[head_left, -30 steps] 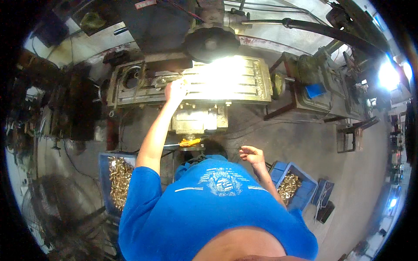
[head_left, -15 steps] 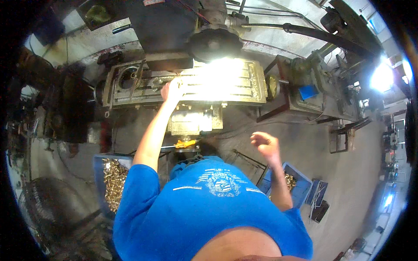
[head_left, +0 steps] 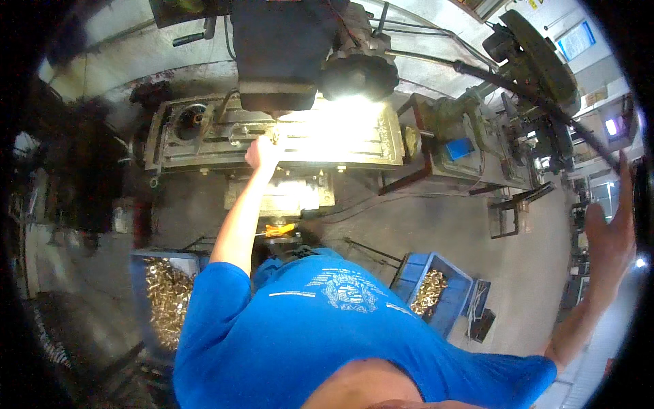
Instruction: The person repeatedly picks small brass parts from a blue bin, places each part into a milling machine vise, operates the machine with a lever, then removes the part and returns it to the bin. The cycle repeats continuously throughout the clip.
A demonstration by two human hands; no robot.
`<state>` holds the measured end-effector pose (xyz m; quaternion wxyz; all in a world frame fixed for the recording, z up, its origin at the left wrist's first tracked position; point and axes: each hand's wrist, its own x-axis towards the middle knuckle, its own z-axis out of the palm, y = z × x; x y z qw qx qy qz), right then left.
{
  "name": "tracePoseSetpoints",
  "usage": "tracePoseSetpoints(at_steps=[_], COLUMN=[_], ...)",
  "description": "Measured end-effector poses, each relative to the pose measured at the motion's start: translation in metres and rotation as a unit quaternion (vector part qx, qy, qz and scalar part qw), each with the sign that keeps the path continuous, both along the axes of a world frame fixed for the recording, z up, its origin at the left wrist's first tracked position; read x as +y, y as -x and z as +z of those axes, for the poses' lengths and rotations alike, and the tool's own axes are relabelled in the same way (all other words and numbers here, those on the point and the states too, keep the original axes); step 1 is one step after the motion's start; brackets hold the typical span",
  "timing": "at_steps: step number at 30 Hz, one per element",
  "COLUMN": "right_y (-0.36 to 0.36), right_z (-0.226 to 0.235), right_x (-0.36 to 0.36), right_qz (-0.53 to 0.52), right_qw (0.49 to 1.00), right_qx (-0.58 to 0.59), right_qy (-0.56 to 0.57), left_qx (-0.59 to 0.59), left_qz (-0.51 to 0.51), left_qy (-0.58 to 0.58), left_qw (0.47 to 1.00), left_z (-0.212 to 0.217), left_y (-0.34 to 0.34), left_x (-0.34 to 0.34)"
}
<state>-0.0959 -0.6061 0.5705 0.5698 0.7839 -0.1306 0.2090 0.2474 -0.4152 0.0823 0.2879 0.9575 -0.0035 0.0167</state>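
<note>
My left hand [head_left: 261, 154] is closed at the front of the slotted metal machine table [head_left: 204, 158], beside a small fixture [head_left: 240, 133] below the dark machine head [head_left: 279, 95]. Glare and the fingers hide whatever it grips. Far out at the right rim, my right hand [head_left: 610, 235] is raised with thumb and fingers apart. Its fingertips are close to the end of a long dark lever [head_left: 538, 102]; whether they touch it I cannot tell.
Blue crates of brass-coloured parts stand at my left [head_left: 139, 293] and right [head_left: 460, 293]. A yellow-handled tool [head_left: 279, 230] lies before my waist. Right of the machine is a bench [head_left: 436, 167] with a blue object [head_left: 460, 148] on it. A bright lamp glares over the table.
My right hand has swung from in front of my body up and out to the far right, near the lever. My left hand remains at the fixture while the view has shifted.
</note>
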Motion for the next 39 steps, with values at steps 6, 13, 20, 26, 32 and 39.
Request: tracePoseSetpoints(at_steps=[6,13,20,26,32,39], right_y=[0.041,0.047,0.049,0.045,0.037,0.03], right_z=[-0.075,-0.289,-0.377,-0.401,-0.406,-0.417], right_x=[0.031,0.013,-0.012,-0.018,-0.013,-0.007], right_qz=[-0.115,-0.042,0.018,0.069,0.079,0.109], right_qw=[0.789,0.251,0.222,0.106,0.105,0.095], right_qx=[0.157,-0.135,-0.16,-0.159,-0.143,-0.167], right_qy=[-0.583,-0.958,-0.962,-0.979,-0.981,-0.975], left_qx=[0.0,0.016,0.018,0.018,0.032,0.057], left_qz=[0.049,0.035,0.062,0.069,0.053,0.049], left_qy=[0.001,0.052,0.054,0.061,0.027,-0.018], left_qw=[0.999,0.998,0.996,0.996,0.998,0.997], left_z=[0.005,-0.003,0.0,0.005,0.006,0.017], left_y=[-0.002,0.002,0.003,0.005,0.003,0.002], left_x=[0.027,0.011,0.014,0.013,0.011,0.008])
